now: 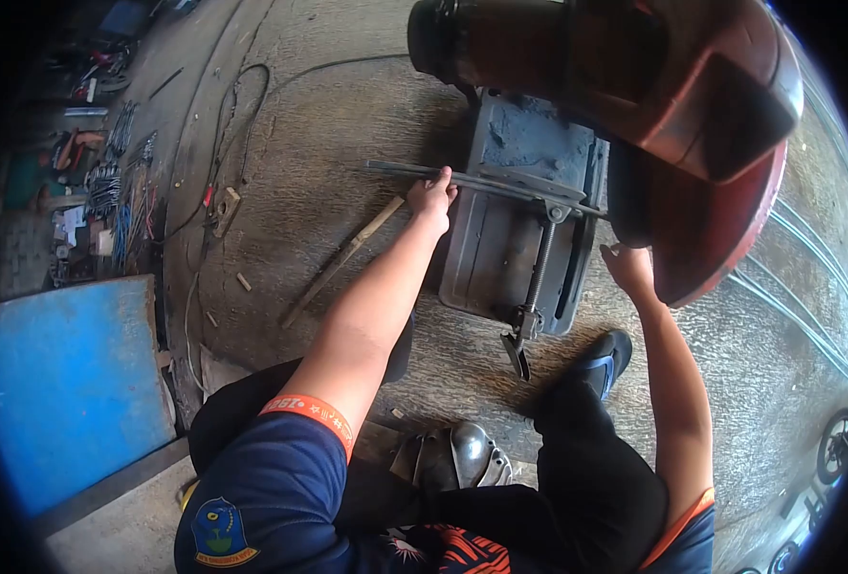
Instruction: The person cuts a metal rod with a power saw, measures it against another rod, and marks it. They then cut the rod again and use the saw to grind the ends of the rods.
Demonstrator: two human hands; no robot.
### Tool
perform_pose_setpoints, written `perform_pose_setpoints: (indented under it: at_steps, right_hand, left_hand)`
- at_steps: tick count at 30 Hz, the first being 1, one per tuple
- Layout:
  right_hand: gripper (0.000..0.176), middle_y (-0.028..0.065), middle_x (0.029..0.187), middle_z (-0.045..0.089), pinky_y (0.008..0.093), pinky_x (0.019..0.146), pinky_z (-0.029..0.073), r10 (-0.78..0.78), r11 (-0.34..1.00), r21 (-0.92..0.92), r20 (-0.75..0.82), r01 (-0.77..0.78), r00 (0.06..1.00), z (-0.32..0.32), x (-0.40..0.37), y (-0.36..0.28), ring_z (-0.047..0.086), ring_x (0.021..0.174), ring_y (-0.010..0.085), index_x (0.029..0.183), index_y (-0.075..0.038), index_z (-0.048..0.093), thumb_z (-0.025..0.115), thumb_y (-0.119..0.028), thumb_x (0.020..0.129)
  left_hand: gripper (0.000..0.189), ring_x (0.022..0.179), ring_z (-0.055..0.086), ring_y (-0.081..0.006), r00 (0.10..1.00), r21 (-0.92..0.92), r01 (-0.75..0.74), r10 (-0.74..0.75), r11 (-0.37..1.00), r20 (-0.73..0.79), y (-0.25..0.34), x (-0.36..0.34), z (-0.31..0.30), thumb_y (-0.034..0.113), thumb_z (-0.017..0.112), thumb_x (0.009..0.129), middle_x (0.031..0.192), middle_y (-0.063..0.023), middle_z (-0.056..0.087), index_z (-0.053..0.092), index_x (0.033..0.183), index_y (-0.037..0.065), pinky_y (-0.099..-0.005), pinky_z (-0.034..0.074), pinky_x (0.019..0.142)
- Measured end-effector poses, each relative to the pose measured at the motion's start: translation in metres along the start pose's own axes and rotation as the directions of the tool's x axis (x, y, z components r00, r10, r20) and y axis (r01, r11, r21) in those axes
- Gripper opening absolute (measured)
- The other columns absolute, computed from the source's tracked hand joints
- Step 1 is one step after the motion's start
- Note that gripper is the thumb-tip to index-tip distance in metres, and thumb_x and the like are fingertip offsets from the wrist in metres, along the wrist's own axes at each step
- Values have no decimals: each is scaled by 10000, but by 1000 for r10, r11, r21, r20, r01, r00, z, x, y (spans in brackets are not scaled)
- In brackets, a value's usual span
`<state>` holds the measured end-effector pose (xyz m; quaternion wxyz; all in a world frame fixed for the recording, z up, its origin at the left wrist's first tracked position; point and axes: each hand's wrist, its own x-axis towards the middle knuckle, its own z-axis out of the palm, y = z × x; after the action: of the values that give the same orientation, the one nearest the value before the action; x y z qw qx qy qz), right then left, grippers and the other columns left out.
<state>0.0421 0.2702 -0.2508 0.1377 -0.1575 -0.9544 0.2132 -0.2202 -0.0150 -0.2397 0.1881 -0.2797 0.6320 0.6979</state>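
Note:
A red cut-off saw (720,124) with a round guard stands over a grey metal base (510,253). Thin metal bars (395,169) lie across the base, held at its clamp, which has a threaded screw (542,263). My left hand (431,198) is closed round the bars, left of the base. Close to the base's right edge, below the saw guard, is my right hand (627,266), its fingers curled near the bars' right end; what it holds, if anything, is hidden.
A wooden stick (342,258) lies on the floor left of the base. Cables (252,115) run across the floor. A blue panel (75,392) stands at the left, tools behind it. Long thin rods (806,239) lie at the right. A shiny metal piece (472,454) is near my legs.

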Motion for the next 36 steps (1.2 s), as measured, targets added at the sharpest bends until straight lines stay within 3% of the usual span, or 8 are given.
perform_pose_setpoints:
  at_steps: [2,4,8,16,19,27,33,36]
  right_hand:
    - [459,250,979,637,461,803,483,0,1000,27,-25,1,1000,2,0,3,613,909,415,1162,-9,558,725,-180,771]
    - [455,246,987,635,456,808,480,-12,999,36,-29,13,1000,3,-7,9,609,916,409,1166,-10,556,719,-180,777]
    - [440,232,1019,624,440,832,472,-49,997,54,-41,52,998,-1,-7,11,596,947,384,1181,-13,548,696,-178,801]
    - [412,205,1085,602,407,879,455,-122,988,88,-78,129,989,-18,9,6,569,1008,334,1213,-18,532,648,-174,850]
    - [401,194,1109,594,395,897,448,-153,982,100,-95,162,984,-28,18,2,559,1031,315,1225,-20,525,631,-173,868]
    - [375,167,1174,573,362,944,431,-258,952,136,-117,273,959,-51,44,-8,531,1092,265,1256,-26,509,583,-169,917]
    - [356,146,1223,557,338,980,419,-288,939,152,-144,309,947,-61,40,-5,511,1137,227,1279,-30,496,548,-166,954]
    - [421,129,1204,553,318,998,396,-130,979,143,-100,144,986,-55,34,4,501,1135,208,1299,-5,468,589,-178,935]
  left_hand:
    - [220,683,608,-125,1000,10,4,-4,1000,31,-1,3,-6,207,703,873,816,-27,612,546,927,64,-215,553,570]
    - [182,734,621,-144,982,-226,123,-87,966,165,-1,-3,-9,256,623,932,840,-32,628,566,940,83,-239,553,626]
    - [174,769,622,-158,981,-203,106,-69,973,183,-7,0,-10,273,572,961,844,-32,632,575,957,99,-257,543,671]
    - [176,702,592,-110,985,-240,127,-93,962,149,-3,4,-4,252,558,971,814,-16,589,549,953,78,-224,542,616]
    - [167,687,583,-106,994,-287,98,-78,953,81,3,18,-5,254,557,971,802,-7,579,553,954,89,-216,541,611]
    - [169,747,614,-145,975,-263,82,-23,961,222,15,20,-31,267,589,952,844,-14,610,590,937,99,-254,558,674]
    - [190,754,623,-138,968,-112,95,-66,989,243,1,8,-16,271,681,892,837,-16,621,594,915,103,-247,529,624]
    - [189,750,622,-138,975,-141,96,-65,985,212,2,4,-12,256,690,887,828,-13,620,582,908,103,-246,525,617]
